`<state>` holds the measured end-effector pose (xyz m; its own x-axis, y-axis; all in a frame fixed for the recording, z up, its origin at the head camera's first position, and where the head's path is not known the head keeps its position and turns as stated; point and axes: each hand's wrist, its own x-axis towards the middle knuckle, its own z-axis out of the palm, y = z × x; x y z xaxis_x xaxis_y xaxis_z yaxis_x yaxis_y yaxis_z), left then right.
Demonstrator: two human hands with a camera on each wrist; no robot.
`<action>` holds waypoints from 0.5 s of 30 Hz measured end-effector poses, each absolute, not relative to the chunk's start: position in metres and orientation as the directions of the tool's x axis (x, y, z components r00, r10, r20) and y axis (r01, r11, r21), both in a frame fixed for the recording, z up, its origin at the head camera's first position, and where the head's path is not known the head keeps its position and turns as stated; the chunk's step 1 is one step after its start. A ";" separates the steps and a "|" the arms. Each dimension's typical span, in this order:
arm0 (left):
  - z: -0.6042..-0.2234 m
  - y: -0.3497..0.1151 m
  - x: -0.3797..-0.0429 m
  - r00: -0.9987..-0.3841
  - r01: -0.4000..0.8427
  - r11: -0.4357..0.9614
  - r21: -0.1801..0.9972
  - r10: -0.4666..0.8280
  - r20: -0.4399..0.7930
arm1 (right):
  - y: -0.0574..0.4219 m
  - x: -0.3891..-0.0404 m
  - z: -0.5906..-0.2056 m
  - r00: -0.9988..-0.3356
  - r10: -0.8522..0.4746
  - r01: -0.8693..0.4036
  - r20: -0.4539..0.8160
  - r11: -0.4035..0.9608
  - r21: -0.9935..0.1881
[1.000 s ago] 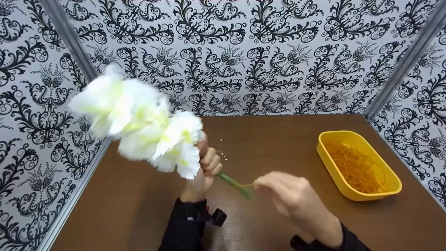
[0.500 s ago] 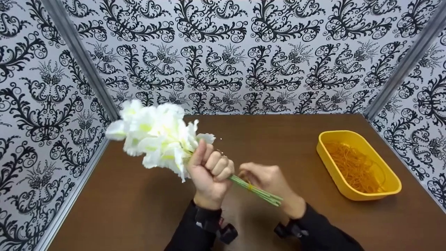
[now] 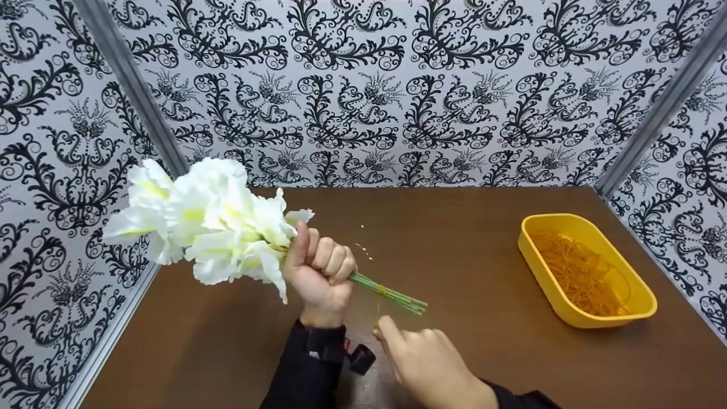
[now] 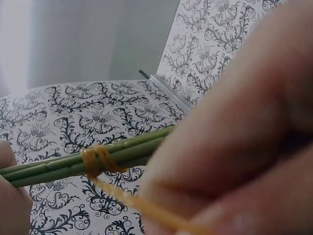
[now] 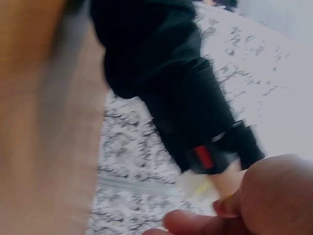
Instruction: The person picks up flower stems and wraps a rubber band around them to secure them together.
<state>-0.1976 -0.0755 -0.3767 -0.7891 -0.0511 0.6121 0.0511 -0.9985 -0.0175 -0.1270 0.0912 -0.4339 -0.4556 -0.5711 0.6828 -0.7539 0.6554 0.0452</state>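
Observation:
A bunch of white flowers [image 3: 210, 218] points to the upper left in the head view, with my left hand [image 3: 322, 272] gripping it by the green stems [image 3: 406, 299]. The bare stem ends stick out to the right of the fist. A yellow-orange rubber band [image 4: 98, 159] is wound in several turns around the stems, as the left wrist view shows. From those turns a stretched strand [image 4: 132, 199] runs to my right hand [image 3: 429, 358], which pinches it on the near side of the stems. The right wrist view is blurred; the pinching fingertips are partly hidden there.
On the right of the brown table [image 3: 466, 244] stands a yellow tub [image 3: 545, 284] with a heap of rubber bands [image 3: 576, 278] in it. Patterned panels [image 3: 363, 96] close off the back and both sides. Small pale specks [image 3: 363, 250] show on the tabletop beyond the left hand.
My right hand has gone from the right of the stems, behind them, to their near side, drawing the strand around. The flower bunch shifted right, then back left, still in my left hand.

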 end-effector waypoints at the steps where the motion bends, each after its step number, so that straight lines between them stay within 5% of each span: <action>1: -0.377 -0.075 -0.198 -0.780 0.058 -0.998 -0.003 -0.048 0.624 | 0.093 -0.124 -0.430 -0.451 -0.570 -0.741 0.687 0.668 0.067; 10: -0.377 -0.076 -0.197 -0.733 0.062 -0.990 0.130 0.043 0.679 | 0.115 -0.111 -0.396 -0.326 -0.563 -0.721 0.760 0.668 0.185; 15: -0.371 -0.083 -0.195 -0.702 0.018 -0.988 0.152 0.096 0.705 | 0.139 -0.115 -0.373 -0.348 -0.556 -0.774 0.755 0.625 0.102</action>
<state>-0.1955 -0.0831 -0.3712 -0.7024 0.0960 0.7052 0.0178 -0.9882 0.1523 -0.1154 0.1385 -0.3730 -0.3482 -0.5556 0.7550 -0.7743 0.6245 0.1024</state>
